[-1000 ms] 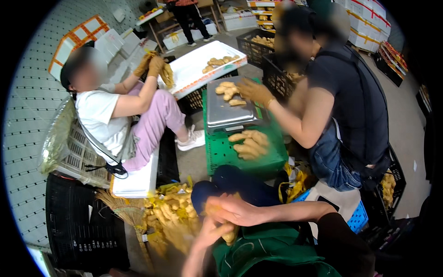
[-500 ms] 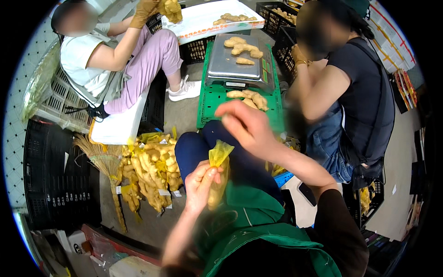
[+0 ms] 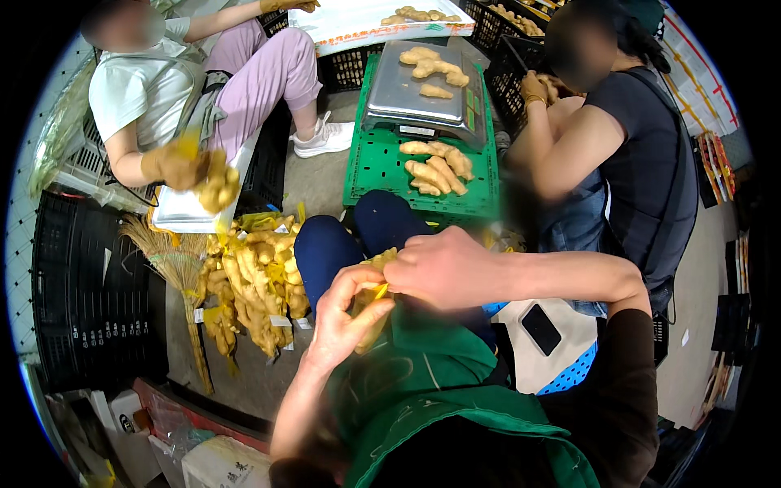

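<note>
Over my lap is a yellow net bag of ginger (image 3: pixel 372 327), partly hidden behind my fingers. My left hand (image 3: pixel 338 315) is closed on its gathered top, thumb and forefinger pinching the yellow netting. Against it, my right hand (image 3: pixel 443 270) is curled with its knuckles up, gripping the same neck of the bag; its fingertips are hidden. Beyond my knees, loose ginger pieces (image 3: pixel 439 172) lie on a green plastic crate (image 3: pixel 378 175). On that crate stands a metal weighing scale (image 3: pixel 407 106) with more ginger (image 3: pixel 435 69) on its plate.
Bagged ginger (image 3: pixel 252 285) is heaped on the floor at left, beside a straw broom (image 3: pixel 175 264) and black crates (image 3: pixel 93 301). A co-worker's gloved hand (image 3: pixel 175 163) holds a netted ginger bundle (image 3: pixel 217 183) above the heap. Another person (image 3: pixel 643 154) sits at right. A phone (image 3: pixel 541 328) lies near my right elbow.
My right hand has come down to the bag's neck beside my left hand. The left co-worker's bundle has swung from the top down over the heap. More of the ginger on the green crate shows.
</note>
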A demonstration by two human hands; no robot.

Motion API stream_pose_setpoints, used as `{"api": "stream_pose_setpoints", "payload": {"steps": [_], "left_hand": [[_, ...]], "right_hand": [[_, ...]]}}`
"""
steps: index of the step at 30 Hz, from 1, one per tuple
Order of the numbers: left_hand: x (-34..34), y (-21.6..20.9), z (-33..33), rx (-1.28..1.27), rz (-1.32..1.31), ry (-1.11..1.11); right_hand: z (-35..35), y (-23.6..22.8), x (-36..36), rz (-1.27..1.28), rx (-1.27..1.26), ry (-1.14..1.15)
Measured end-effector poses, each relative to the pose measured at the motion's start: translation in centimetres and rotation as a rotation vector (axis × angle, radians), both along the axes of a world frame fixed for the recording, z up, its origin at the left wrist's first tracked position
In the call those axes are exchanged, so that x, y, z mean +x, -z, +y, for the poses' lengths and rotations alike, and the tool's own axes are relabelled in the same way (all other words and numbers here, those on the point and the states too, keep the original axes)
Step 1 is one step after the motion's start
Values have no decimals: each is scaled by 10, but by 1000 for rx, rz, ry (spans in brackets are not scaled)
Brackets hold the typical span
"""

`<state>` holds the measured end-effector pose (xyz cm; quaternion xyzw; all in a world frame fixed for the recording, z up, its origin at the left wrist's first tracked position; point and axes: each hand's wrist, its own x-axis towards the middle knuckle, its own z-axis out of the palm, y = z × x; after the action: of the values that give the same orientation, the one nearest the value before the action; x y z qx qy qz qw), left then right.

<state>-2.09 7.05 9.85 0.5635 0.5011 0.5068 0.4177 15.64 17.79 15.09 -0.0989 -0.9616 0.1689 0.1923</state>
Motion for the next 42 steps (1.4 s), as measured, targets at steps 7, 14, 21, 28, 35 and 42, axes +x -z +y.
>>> {"api": "stream_pose_setpoints", "payload": {"steps": [7,14,21,28,35,42], "left_hand": [[-1,38,-6,120,-133,-111],[-47,-7,5,-541,196,133],[-61,-12,34,-842,-274,397],[-53,-16,38,-905,-307,383],[-38,-34,26,-236,643,269],[-31,-9,9,335,1034,-145]], "right_hand": [[-3,-2,-13,-114,-904,23],[-17,34,-22,-62,-1347,248],[-67,38,-43,201,-714,265],[-95,66,-57,257,-410,306],[-82,66,-45,289,-457,316],[-63,72,-41,324,-508,421]]}}
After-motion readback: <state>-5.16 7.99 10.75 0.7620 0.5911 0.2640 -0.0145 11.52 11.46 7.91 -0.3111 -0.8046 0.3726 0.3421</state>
